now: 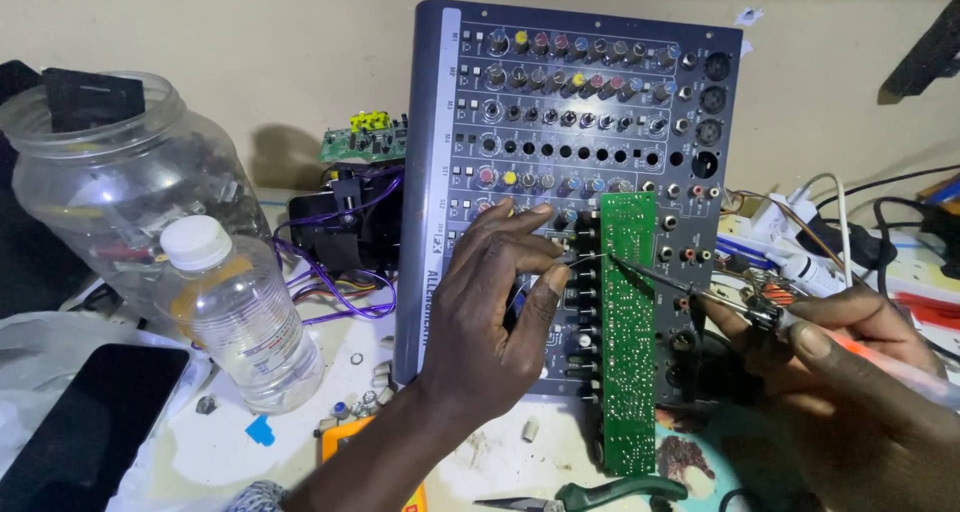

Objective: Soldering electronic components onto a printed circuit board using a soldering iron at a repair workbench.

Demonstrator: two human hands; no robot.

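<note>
A long, narrow green circuit board (628, 332) is stood on edge across the lower right part of a grey audio mixer (560, 132), which is propped against the wall. The board's solder side is turned toward the camera and is seen covered in fine rows of pale solder dots; a row of black potentiometer bodies is fitted along its left edge. The left hand (495, 317) is laid on the mixer panel just beside that edge, and a thin strand of solder wire (583, 259) is pinched between its thumb and forefinger, with the remaining fingers spread apart over the knobs. The wire's free end is brought to the upper part of the board. A soldering iron (790, 322) is gripped by the right hand (850, 372), the fingers being closed tightly around its handle, and its dark metal tip is set against the board where the wire ends.

To the left, a clear plastic bottle (235, 317) with a white cap is stood in front of a large clear jar (110, 182). A dark phone (85, 422) is laid at the lower left. Green-handled pliers (600, 494) are seen at the bottom edge, below the board.
</note>
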